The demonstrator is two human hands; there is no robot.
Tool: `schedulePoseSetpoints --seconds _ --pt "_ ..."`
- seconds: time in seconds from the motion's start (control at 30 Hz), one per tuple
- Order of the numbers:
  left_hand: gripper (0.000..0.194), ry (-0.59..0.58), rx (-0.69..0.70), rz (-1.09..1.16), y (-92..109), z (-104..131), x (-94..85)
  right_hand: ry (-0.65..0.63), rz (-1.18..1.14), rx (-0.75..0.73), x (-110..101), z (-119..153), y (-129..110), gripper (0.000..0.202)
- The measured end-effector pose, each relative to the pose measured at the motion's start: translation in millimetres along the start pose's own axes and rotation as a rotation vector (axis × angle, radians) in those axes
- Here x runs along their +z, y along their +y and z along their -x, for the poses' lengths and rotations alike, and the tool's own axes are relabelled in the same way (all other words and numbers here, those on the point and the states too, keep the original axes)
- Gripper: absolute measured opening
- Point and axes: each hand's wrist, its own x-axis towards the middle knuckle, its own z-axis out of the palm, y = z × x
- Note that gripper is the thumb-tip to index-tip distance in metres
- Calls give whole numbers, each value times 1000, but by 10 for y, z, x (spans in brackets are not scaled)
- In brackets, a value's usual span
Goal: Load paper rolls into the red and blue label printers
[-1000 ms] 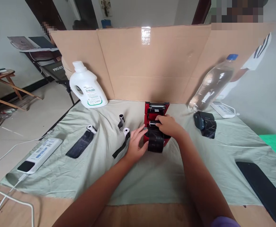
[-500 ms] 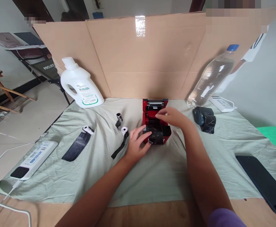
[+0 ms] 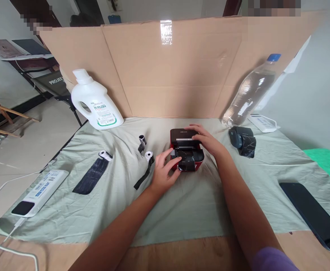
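Since a moment ago, glossy black lid (image 3: 183, 134) of the boxy red-and-black plastic device (image 3: 199, 156) has swung down, so inside is mostly hidden. R hand (image 3: 208, 141), half-curled, holds lid; L hand (image 3: 164, 171), loosely open, touches shiny black strip (image 3: 187, 165), can't tell if gripping. Device sits on pale-green cloth (image 3: 179, 210), btwn both hands.

My sleeve (image 3: 274, 259) is purple. The device (image 3: 187, 146) in front of me is red below, with a black lid (image 3: 180, 134) and a glossy black strip (image 3: 187, 164) across it. The cloth (image 3: 182, 214) is pale grey-green over tan wood (image 3: 153, 259). I see 3 small rolls (image 3: 105, 155) mixing white and black, plain brown cardboard (image 3: 170, 75), a white jug (image 3: 95, 98) lettered in green, 1 blue bottle cap (image 3: 274, 57) and a near-black phone (image 3: 312, 214).
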Motion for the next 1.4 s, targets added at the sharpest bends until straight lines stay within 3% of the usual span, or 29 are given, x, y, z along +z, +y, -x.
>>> schedulePoseSetpoints --seconds 0.13,0.37,0.6,0.77,1.0,1.17,1.3,1.4 --pt "30 -8 -7 20 -5 2 3 -225 -59 118 -120 123 86 93" --pt "31 -54 5 36 3 -31 -6 -241 -260 215 -98 92 237 97" --pt "48 -49 -148 163 -36 -66 5 -229 -384 205 -86 120 229 102" --pt "55 -108 -113 67 -5 -109 -42 -206 -417 251 -96 125 257 106" --pt "58 -174 -81 -81 19 -216 -122 -255 -596 204 7 141 441 77" --pt "53 -210 -114 -108 24 -231 -146 -237 -661 232 45 155 437 76" --pt "51 -223 -132 -54 43 -203 -135 -130 -598 232 99 226 381 71" --pt "65 -218 -216 85 52 -186 -97 72 -535 156 252 386 427 59"
